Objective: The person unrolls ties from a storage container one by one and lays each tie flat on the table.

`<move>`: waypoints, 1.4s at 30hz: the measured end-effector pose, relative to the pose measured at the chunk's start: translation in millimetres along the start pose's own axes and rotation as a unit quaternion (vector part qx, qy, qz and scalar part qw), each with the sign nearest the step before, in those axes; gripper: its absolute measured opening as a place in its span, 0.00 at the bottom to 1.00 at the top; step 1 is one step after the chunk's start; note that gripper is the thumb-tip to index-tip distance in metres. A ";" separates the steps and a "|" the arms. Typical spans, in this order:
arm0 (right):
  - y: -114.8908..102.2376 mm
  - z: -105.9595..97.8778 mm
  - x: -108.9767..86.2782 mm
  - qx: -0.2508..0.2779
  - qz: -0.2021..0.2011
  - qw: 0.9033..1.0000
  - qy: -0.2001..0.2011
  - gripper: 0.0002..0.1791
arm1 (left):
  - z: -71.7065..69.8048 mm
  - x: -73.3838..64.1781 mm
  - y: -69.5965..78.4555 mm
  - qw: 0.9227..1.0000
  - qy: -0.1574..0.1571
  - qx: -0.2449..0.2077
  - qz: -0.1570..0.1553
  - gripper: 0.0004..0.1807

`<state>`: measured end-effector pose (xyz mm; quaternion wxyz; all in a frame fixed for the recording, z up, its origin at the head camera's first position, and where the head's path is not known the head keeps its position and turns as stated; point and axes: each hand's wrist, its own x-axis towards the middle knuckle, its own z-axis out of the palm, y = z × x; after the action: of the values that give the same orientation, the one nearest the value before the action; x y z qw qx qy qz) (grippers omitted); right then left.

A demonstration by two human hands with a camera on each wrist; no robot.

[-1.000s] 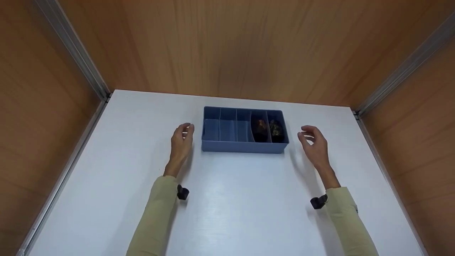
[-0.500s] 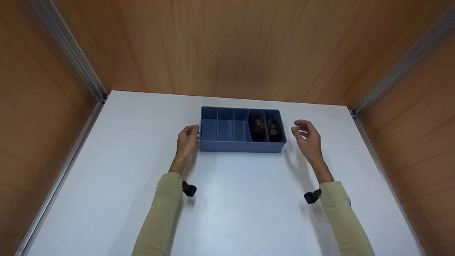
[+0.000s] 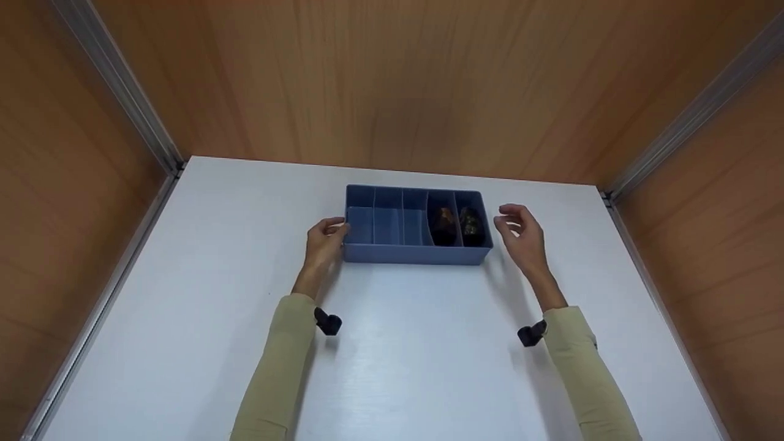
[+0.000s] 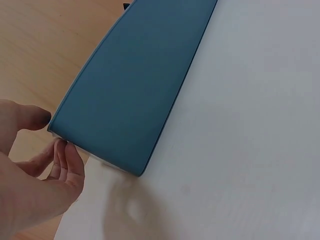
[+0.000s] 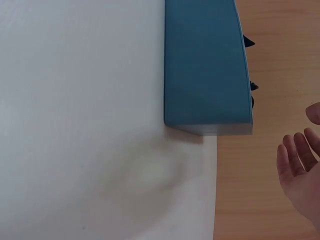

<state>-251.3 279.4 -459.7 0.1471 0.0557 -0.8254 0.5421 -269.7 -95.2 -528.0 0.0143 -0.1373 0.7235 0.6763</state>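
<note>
A blue box with compartments (image 3: 416, 254) stands on the white table, its divided top facing up. Dark, lumpy items fill the two right compartments: one with orange-brown patches (image 3: 445, 220), the other with yellowish specks (image 3: 471, 225). Their kind cannot be made out. My left hand (image 3: 324, 244) pinches the box's left end, thumb (image 4: 35, 117) at the rim and curled fingers (image 4: 70, 162) against the outer end wall. My right hand (image 3: 523, 241) hovers just off the box's right end, fingers loosely bent and holding nothing; in the right wrist view a gap separates its fingers (image 5: 295, 155) from the box.
The white table (image 3: 392, 355) extends in front of the box. Wood-grain panels (image 3: 392, 86) enclose it at the back and both sides, with grey metal rails (image 3: 122, 79) at the corners. Black wrist cameras (image 3: 329, 323) sit on both cuffs.
My left hand has moved right and taken hold of the box's left end. My right hand has come left, nearer the right end. The box shows no clear movement on the table.
</note>
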 end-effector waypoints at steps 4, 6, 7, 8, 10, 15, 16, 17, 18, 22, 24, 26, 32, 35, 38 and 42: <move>-2.8 2.3 2.6 0.000 -0.001 1.000 -0.005 0.19 | 0.4 -0.7 0.2 1.000 0.001 -0.007 -0.003 0.19; -1.0 3.5 4.6 -0.001 -0.002 1.000 -0.010 0.19 | 0.9 -1.0 -0.2 1.000 0.003 -0.010 0.003 0.19; 0.4 4.2 5.7 -0.001 -0.003 1.000 -0.012 0.19 | 1.2 -0.9 -0.7 1.000 0.004 -0.011 0.007 0.19; 4.3 5.1 7.4 -0.002 -0.006 1.000 -0.014 0.20 | 1.5 -1.2 -1.1 1.000 0.005 -0.013 0.010 0.19; 14.3 7.0 11.6 -0.005 -0.011 1.000 -0.019 0.20 | 1.9 -1.2 -1.8 1.000 0.006 -0.016 0.020 0.18; 37.0 12.3 21.1 -0.009 -0.027 0.999 -0.035 0.22 | 2.2 -1.4 -2.9 1.000 0.007 -0.015 0.026 0.18; 38.8 13.6 22.0 -0.008 -0.031 0.999 -0.040 0.22 | 2.1 -1.6 -3.1 1.000 0.008 -0.015 0.026 0.18; 40.2 14.7 22.9 -0.008 -0.033 0.998 -0.046 0.21 | 2.0 -1.8 -3.2 1.000 0.009 -0.015 0.025 0.18; 41.2 15.8 23.6 -0.009 -0.035 0.998 -0.052 0.21 | 2.0 -2.2 -3.2 0.999 0.009 -0.016 0.026 0.18; 42.7 19.8 25.1 -0.026 -0.048 0.996 -0.077 0.21 | 1.8 -2.9 -3.8 0.999 0.011 -0.015 0.035 0.18; 43.0 21.4 25.9 -0.036 -0.056 0.994 -0.089 0.21 | 1.7 -3.6 -4.1 0.999 0.011 -0.012 0.039 0.18; 43.6 22.7 26.8 -0.046 -0.065 0.992 -0.099 0.22 | 1.4 -4.4 -4.2 0.999 0.012 -0.011 0.040 0.18; 44.6 26.9 29.6 -0.078 -0.075 0.986 -0.125 0.23 | -0.6 -6.2 -3.7 0.999 0.015 -0.006 0.045 0.18; 44.3 28.2 30.8 -0.093 -0.077 0.982 -0.142 0.23 | -0.9 -6.8 -4.0 0.999 0.012 -0.013 0.047 0.18; 43.7 28.7 31.9 -0.110 -0.082 0.977 -0.160 0.24 | -0.3 -7.4 -4.2 0.999 0.007 -0.018 0.050 0.18; 42.6 29.2 32.6 -0.135 -0.094 0.970 -0.180 0.24 | 1.4 -8.5 -3.7 0.998 0.007 -0.011 0.053 0.19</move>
<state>-298.4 272.2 -498.0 0.0522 0.2094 -0.8948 0.3908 -260.9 -92.5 -529.9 -0.0285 -0.1034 0.7224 0.6831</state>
